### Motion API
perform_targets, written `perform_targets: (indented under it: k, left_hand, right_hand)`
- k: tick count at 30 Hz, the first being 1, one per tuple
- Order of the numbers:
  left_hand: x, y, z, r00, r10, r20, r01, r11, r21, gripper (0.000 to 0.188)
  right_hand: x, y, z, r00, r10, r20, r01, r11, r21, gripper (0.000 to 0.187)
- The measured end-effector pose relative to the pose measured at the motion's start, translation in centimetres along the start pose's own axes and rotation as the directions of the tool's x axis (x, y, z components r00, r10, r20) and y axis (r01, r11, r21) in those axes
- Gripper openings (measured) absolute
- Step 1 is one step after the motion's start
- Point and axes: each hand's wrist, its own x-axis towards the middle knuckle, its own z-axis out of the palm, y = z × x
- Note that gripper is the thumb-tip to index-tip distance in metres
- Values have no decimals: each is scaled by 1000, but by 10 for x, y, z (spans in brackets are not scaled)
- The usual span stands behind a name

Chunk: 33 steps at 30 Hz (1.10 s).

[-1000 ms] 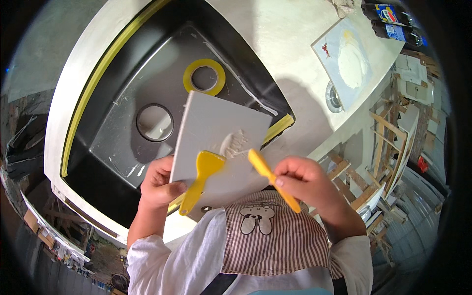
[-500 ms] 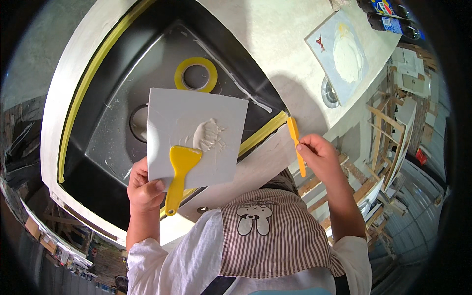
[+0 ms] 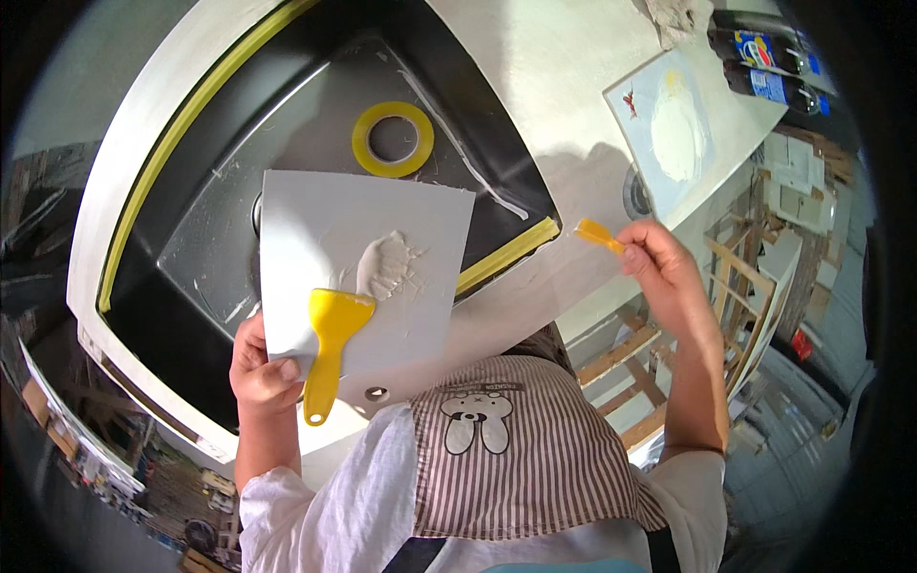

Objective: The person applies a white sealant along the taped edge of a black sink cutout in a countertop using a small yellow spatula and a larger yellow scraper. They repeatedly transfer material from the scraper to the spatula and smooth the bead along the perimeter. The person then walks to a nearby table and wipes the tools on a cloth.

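My left hand (image 3: 263, 368) grips the lower left edge of a flat light grey board (image 3: 406, 325) held over the black sink (image 3: 196, 286). On the board lie a smear of off-white paste (image 3: 387, 267) and a wide yellow putty knife (image 3: 334, 329), its handle hanging past the lower edge beside my thumb. Closed round a small orange-yellow scraper (image 3: 597, 234), my right hand (image 3: 664, 272) is raised just right of the sink's near right corner. Yellow tape (image 3: 511, 253) runs along the sink's edge there, and a bead of white paste (image 3: 492, 196) lines its right wall.
A roll of yellow tape (image 3: 394, 139) sits in the sink, partly behind the board. On the pale countertop (image 3: 564, 57) at upper right are a second board (image 3: 659, 134) with white paste, a round metal part (image 3: 636, 196), a crumpled cloth (image 3: 680, 19) and dark bottles (image 3: 769, 86). Wooden frames (image 3: 745, 286) stand at right.
My right hand has moved up and right, taking the scraper away from the sink's taped corner and turning it. The board, with the putty knife on it, has shifted slightly left in view.
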Motion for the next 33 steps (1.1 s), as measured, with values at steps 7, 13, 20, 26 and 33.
perform_targets:
  k: [7,13,20,26,33]
  left_hand:
    - [-62,-28,20,949,155,-273,-172,984,-39,50]
    - [-121,-96,52,748,275,-605,-410,907,-94,51]
    - [-154,-203,131,571,297,-765,-648,736,-198,75]
    - [-143,-254,193,413,272,-869,-746,649,-151,78]
    - [-140,-292,217,375,263,-889,-826,530,-192,78]
  right_hand:
    - [49,-59,-26,928,-318,194,371,839,-398,13]
    - [93,-98,-24,790,-273,550,593,568,-571,14]
    - [116,-106,-12,511,-244,824,853,257,-454,11]
    - [121,-110,-4,372,-178,911,928,112,-357,10]
    - [121,-109,11,310,-173,935,950,33,-310,9]
